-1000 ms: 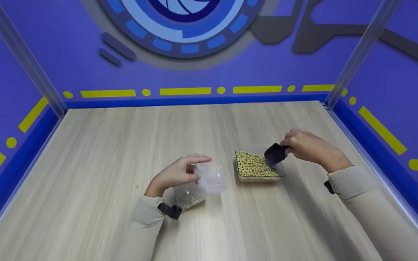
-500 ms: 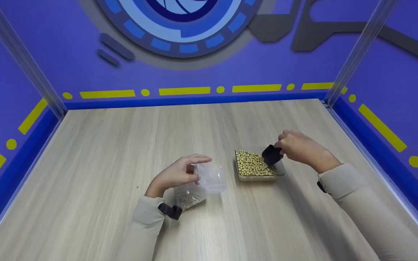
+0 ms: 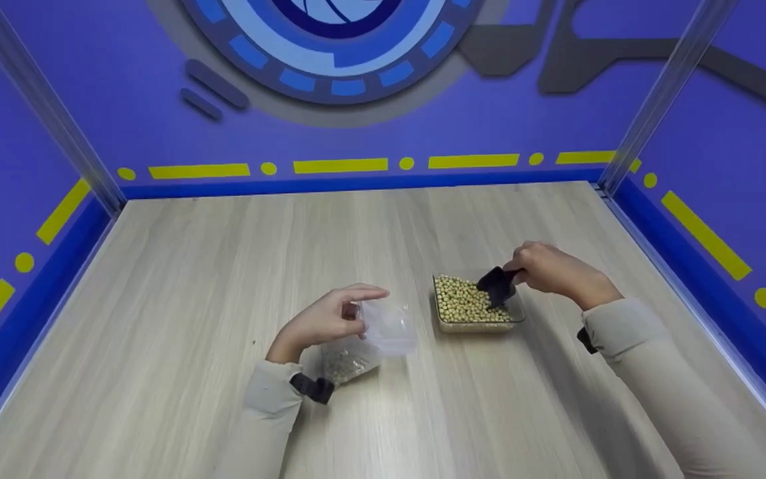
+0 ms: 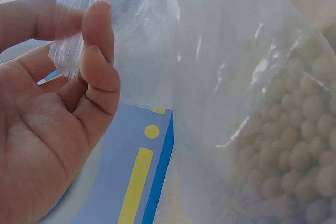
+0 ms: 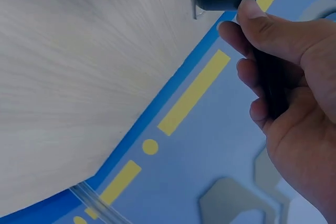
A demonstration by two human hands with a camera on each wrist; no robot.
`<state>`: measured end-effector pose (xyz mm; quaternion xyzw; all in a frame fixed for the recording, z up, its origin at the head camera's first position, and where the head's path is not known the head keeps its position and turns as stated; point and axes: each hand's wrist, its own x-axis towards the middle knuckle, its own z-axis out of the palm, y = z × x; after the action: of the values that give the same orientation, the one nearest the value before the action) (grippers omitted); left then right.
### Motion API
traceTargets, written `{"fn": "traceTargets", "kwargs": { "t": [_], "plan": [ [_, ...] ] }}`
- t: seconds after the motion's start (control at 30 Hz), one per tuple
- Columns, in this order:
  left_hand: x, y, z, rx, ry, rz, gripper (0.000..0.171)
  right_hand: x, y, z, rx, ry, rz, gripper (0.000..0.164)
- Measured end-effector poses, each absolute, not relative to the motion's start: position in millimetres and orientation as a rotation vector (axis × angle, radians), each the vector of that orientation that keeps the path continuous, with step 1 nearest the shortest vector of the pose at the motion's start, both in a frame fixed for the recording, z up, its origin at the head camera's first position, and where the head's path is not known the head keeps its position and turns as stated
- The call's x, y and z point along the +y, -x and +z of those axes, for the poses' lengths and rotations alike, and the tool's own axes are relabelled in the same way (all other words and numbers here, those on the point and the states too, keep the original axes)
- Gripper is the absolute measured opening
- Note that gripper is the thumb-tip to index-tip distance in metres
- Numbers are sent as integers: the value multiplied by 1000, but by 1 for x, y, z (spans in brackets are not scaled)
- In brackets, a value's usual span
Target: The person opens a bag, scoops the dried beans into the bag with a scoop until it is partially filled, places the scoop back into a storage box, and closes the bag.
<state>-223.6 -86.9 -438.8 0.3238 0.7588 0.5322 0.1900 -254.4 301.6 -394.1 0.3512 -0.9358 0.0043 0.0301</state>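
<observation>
My left hand (image 3: 322,320) holds the top of a clear zip bag (image 3: 389,329) by its edge, fingers curled at the zip strip. Inside the bag (image 4: 210,72), round pale beans (image 4: 302,150) fill the lower part. To the right, my right hand (image 3: 551,271) grips the handle of a black scoop (image 3: 497,285). The scoop's blade dips into yellowish beans (image 3: 463,303) in a clear rectangular container (image 3: 475,328). In the right wrist view, the thumb and fingers wrap the scoop's handle (image 5: 270,85), and the blade is partly cut off by the frame's top.
Both things stand on a light wood table (image 3: 276,246), the bag left of the container. Blue-purple panels (image 3: 330,143) with yellow marks rise behind and at both sides. A black wrist strap (image 3: 312,387) sits on the left sleeve.
My right hand has moved a little left, bringing the scoop further over the container and tilting its blade into the beans. The left hand and bag have stayed in place.
</observation>
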Motion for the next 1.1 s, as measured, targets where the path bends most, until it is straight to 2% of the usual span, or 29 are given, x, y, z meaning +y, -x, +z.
{"fn": "traceTargets", "kwargs": {
  "t": [0.43,1.1],
  "plan": [
    [-85,224,-439,2123,-907,1506,59,322,262,-416,-2958,-1012,433,26],
    [-85,224,-445,2102,-904,1517,59,323,259,-432,-2863,-1014,452,30]
  ]
}}
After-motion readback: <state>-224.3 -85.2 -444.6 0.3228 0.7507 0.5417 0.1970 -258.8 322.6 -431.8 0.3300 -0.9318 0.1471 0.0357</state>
